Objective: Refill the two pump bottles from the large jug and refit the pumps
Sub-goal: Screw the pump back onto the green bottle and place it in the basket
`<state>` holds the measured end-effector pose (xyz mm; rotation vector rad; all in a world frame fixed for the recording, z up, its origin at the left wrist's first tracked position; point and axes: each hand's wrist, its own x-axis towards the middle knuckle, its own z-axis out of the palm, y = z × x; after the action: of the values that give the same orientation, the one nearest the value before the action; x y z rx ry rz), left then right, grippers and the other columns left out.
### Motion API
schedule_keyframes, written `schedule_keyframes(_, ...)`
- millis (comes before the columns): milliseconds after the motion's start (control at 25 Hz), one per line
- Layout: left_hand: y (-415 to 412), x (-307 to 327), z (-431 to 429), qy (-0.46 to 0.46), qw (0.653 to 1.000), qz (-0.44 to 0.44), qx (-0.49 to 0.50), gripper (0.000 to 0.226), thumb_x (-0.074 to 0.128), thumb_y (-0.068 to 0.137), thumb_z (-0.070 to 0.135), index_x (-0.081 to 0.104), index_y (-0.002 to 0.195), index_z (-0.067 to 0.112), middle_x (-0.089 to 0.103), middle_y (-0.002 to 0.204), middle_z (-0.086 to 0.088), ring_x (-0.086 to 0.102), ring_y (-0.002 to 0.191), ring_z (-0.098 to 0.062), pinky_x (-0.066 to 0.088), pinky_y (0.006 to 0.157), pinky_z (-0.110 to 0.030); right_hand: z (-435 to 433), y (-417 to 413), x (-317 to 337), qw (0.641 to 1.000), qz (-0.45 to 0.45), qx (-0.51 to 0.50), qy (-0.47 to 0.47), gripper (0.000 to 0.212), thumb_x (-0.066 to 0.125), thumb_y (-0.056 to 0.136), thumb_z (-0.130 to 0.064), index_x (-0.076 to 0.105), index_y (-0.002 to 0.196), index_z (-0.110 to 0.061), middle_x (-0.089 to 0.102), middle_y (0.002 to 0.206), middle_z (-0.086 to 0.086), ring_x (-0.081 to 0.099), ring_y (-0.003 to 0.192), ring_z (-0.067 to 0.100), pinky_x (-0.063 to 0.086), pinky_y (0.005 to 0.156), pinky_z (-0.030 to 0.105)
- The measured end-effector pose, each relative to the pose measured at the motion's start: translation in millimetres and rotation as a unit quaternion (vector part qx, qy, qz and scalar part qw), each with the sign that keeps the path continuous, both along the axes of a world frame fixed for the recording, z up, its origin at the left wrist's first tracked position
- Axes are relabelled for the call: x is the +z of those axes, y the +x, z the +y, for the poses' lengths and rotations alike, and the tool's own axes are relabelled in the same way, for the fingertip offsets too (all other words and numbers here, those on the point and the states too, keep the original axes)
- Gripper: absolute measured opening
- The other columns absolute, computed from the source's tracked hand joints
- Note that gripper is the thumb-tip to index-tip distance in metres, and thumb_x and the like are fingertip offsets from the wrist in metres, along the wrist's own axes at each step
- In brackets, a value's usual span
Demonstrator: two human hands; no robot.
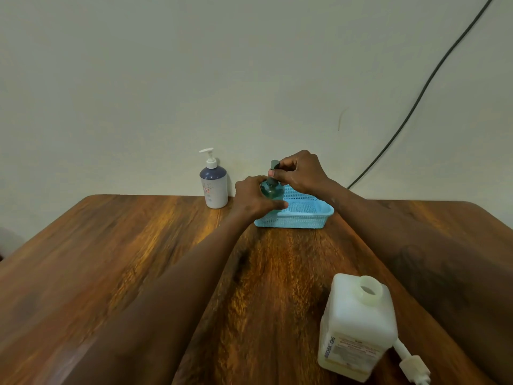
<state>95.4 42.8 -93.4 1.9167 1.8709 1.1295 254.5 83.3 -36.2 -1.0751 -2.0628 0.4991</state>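
Observation:
A teal pump bottle (273, 191) stands at the left end of a light blue basket (311, 215) at the table's far edge. My left hand (254, 197) grips the bottle's body. My right hand (301, 170) pinches its dark pump head (274, 164) from above. A white and blue pump bottle (214, 186) with a white pump fitted stands to the left, against the wall. The large white jug (356, 326) stands near me on the right, its neck uncapped. The jug's white pump (413, 364) lies on the table beside it.
The wooden table (125, 259) runs up to a pale wall. A dark cable (416, 104) hangs down the wall to the table's back edge behind the basket.

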Motion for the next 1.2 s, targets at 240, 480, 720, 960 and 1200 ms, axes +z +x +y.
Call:
schedule_keyframes(240,-1.9,-2.8,-1.0,-0.009,1.0,-0.006,-0.011,0.071,0.095,0.065,0.048,0.072,0.124,0.014,0.076,0.114,-0.002,0.07,0.095,-0.014,0.056,0.082,-0.024,-0.8,-1.6,-2.2,0.999,0.018,0.002,-0.046,0.021,0.083,0.085,-0.026,0.081,0.1,-0.012,0.079,0.087,0.002,0.076,0.077,0.014,0.063,0.083,0.037)
schedule_keyframes(480,-21.0,-4.5,-19.9,0.002,1.0,-0.023,-0.012,0.082,0.088,0.067,0.064,0.071,0.129,0.014,0.074,0.127,-0.006,0.069,0.108,-0.02,0.059,0.088,-0.031,-17.5,9.5,-7.4,0.998,0.034,-0.038,-0.043,0.025,0.09,0.076,-0.031,0.079,0.09,-0.013,0.077,0.078,0.001,0.075,0.07,0.014,0.063,0.072,0.028)
schedule_keyframes(720,-80.8,0.0,-46.7,0.115,0.969,-0.137,0.171,0.058,0.072,0.08,0.073,0.081,0.1,0.018,0.076,0.088,0.009,0.073,0.08,-0.005,0.057,0.074,-0.022,-45.9,29.3,-20.4,0.999,-0.02,0.022,-0.028,0.018,0.09,0.075,-0.029,0.08,0.086,-0.018,0.077,0.074,-0.005,0.073,0.066,0.01,0.063,0.07,0.029)
schedule_keyframes(960,-109.8,5.7,-0.5,-0.008,0.97,-0.136,0.203,0.111,0.089,0.069,0.06,0.036,0.157,0.018,0.05,0.156,-0.01,0.05,0.141,-0.032,0.046,0.11,-0.044,-46.7,23.7,-32.6,0.998,-0.005,0.025,-0.059,0.018,0.09,0.076,-0.027,0.08,0.087,-0.017,0.077,0.076,-0.004,0.073,0.067,0.008,0.063,0.07,0.026)
schedule_keyframes(1200,-117.9,-13.9,29.8,-0.012,0.985,-0.104,0.136,0.089,0.094,0.071,0.042,0.049,0.144,0.016,0.062,0.141,-0.007,0.059,0.129,-0.029,0.047,0.102,-0.036,-42.5,18.8,-46.7,0.996,0.011,0.035,-0.085,0.019,0.09,0.076,-0.023,0.08,0.089,-0.013,0.077,0.076,-0.003,0.073,0.067,0.008,0.062,0.07,0.024)
